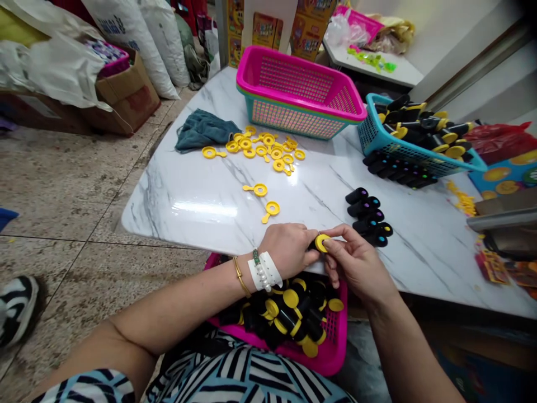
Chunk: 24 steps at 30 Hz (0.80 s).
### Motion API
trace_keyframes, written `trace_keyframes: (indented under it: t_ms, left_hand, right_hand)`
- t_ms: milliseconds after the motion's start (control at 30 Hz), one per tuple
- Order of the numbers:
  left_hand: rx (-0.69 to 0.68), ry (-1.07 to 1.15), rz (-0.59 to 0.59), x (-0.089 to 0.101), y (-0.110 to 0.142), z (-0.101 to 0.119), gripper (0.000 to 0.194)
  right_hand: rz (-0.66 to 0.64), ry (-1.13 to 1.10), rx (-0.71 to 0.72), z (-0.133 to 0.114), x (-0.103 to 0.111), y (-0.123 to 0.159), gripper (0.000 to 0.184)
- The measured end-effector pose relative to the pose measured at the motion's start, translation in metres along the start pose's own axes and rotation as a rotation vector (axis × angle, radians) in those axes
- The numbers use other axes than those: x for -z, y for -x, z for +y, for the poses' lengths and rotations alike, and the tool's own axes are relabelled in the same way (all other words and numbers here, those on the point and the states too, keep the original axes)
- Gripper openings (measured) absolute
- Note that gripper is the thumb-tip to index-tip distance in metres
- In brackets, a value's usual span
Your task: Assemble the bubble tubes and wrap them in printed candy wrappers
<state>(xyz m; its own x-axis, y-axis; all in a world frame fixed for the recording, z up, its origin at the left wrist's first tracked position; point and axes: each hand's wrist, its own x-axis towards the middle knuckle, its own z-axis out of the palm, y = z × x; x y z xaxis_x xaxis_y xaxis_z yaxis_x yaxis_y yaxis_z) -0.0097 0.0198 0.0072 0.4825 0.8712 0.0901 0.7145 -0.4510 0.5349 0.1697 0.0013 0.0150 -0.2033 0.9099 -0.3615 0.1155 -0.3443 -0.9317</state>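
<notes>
My left hand (pixel 288 246) is wrapped around a small black tube (pixel 312 245), most of which my fingers hide. On the tube's end sits a yellow ring cap (pixel 322 243), pinched between the thumb and fingers of my right hand (pixel 356 256). Just left of the hands, two loose yellow caps with tabs (pixel 272 209) lie on the marble-patterned table (pixel 197 196). Several black tubes with coloured dots (pixel 364 210) stand grouped to the right. Below my hands, a pink basket (pixel 338 336) holds many black tubes with yellow caps.
A pile of yellow caps (pixel 268 146) lies beside a dark green cloth (pixel 205 130). Behind them stand nested pink and teal baskets (pixel 302 115). A blue basket (pixel 423 151) full of capped black tubes stands at the right. Cardboard boxes (pixel 123 92) and white sacks (pixel 134 45) occupy the floor at left.
</notes>
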Motion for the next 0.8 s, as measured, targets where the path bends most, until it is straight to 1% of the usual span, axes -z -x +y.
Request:
trace_keyframes:
  t_ms: [100, 167, 233, 300, 367, 433, 500, 567, 633, 700, 767, 800]
  left_hand:
    - [-0.01, -0.012, 0.011, -0.001, 0.0, 0.0, 0.029]
    - [-0.016, -0.014, 0.019, -0.001, 0.001, 0.0, 0.032]
    - [-0.015, -0.004, 0.026, 0.002, 0.002, 0.0, 0.034]
    - [-0.004, 0.052, 0.016, 0.007, 0.002, 0.0, 0.032]
    - [0.019, 0.219, -0.06, 0.011, 0.001, -0.002, 0.029]
    - [0.095, 0.478, -0.146, 0.011, -0.001, -0.002, 0.031]
    - [0.199, 0.674, -0.171, 0.007, -0.006, -0.003, 0.033]
    - [0.291, 0.776, -0.159, 0.002, -0.011, -0.002, 0.028]
    - [0.342, 0.798, -0.162, 0.0, -0.014, 0.001, 0.025]
    - [0.369, 0.764, -0.155, 0.001, -0.013, 0.004, 0.026]
    - [0.351, 0.691, -0.13, 0.004, -0.008, 0.005, 0.029]
    - [0.315, 0.655, -0.11, 0.005, -0.005, 0.005, 0.031]
  right_hand:
    - [-0.006, -0.022, 0.021, 0.002, 0.003, -0.003, 0.03]
    - [-0.029, -0.066, -0.006, 0.002, 0.005, -0.004, 0.032]
    - [-0.042, -0.099, -0.037, 0.001, 0.005, -0.005, 0.035]
    - [-0.041, -0.106, -0.035, 0.0, 0.003, -0.005, 0.038]
    - [-0.029, -0.103, -0.014, -0.001, 0.0, -0.005, 0.041]
    - [-0.01, -0.1, 0.004, 0.0, -0.002, -0.005, 0.043]
    - [0.007, -0.1, 0.022, 0.002, -0.004, -0.005, 0.042]
    - [0.021, -0.097, 0.049, 0.005, -0.004, -0.006, 0.039]
    - [0.043, -0.095, 0.082, 0.007, -0.003, -0.006, 0.037]
    - [0.048, -0.088, 0.107, 0.008, -0.004, -0.005, 0.037]
    - [0.035, -0.057, 0.109, 0.007, -0.006, -0.005, 0.038]
    - [0.029, -0.035, 0.101, 0.007, -0.007, -0.005, 0.039]
